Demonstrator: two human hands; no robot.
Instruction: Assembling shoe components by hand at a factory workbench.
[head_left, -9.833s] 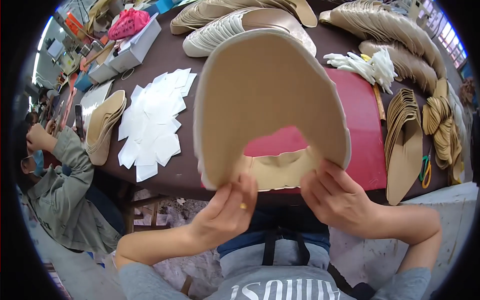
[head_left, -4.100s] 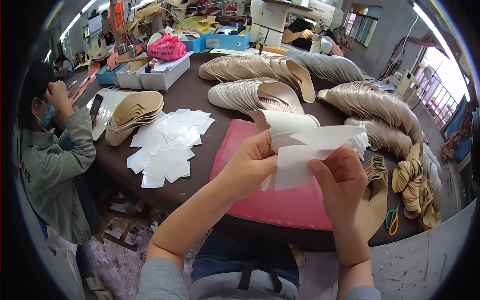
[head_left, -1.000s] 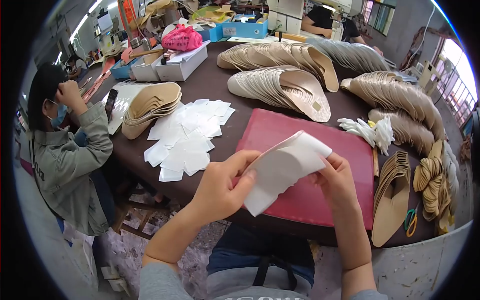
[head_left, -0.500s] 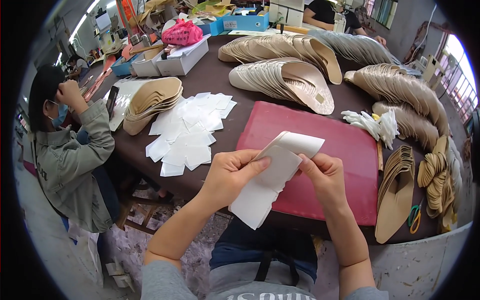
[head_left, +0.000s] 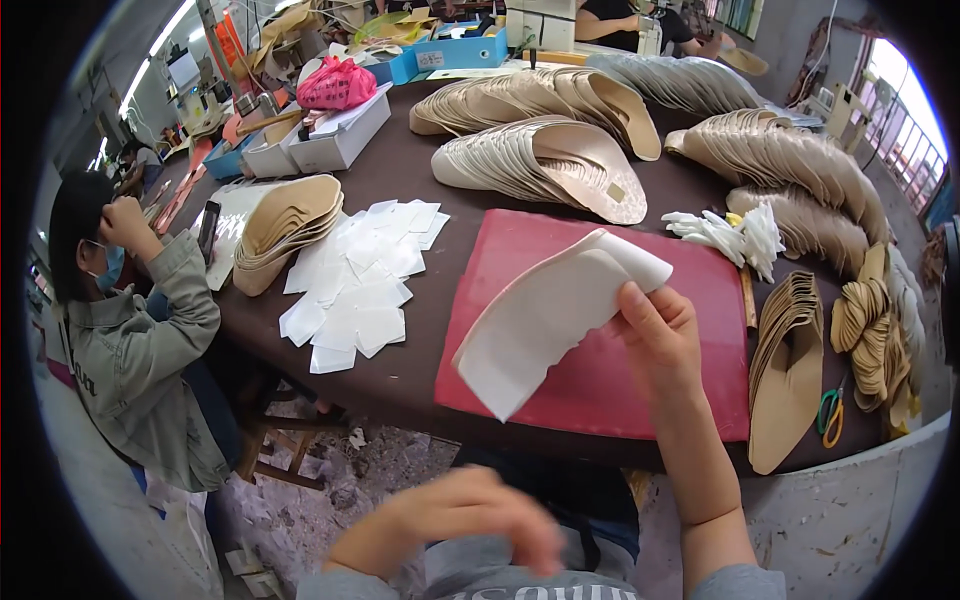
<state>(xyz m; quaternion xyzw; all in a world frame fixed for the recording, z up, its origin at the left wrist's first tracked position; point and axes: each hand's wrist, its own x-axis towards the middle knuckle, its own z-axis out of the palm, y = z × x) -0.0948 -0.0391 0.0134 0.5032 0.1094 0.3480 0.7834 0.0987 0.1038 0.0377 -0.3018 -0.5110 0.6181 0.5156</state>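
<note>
My right hand (head_left: 662,335) pinches the right end of a white, curved shoe upper piece (head_left: 560,315) between thumb and fingers. The piece is held up over a dark red mat (head_left: 640,405), and its lower edge looks uneven. Away from it, close to my body, is my left hand (head_left: 470,515); its fingers are smeared by motion and nothing can be made out in them. Left of the mat lies a loose pile of thin white sheets (head_left: 365,285).
Stacked shoe uppers (head_left: 540,160) line the far and right sides of the table. White gloves (head_left: 735,235) lie at the mat's far right corner, scissors (head_left: 830,415) near the right edge. A masked person (head_left: 140,320) sits at left. Boxes (head_left: 340,135) stand at the back left.
My left hand has let go of the white piece and moved down toward my body. The piece, gripped by both hands before, now spreads out from my right hand alone.
</note>
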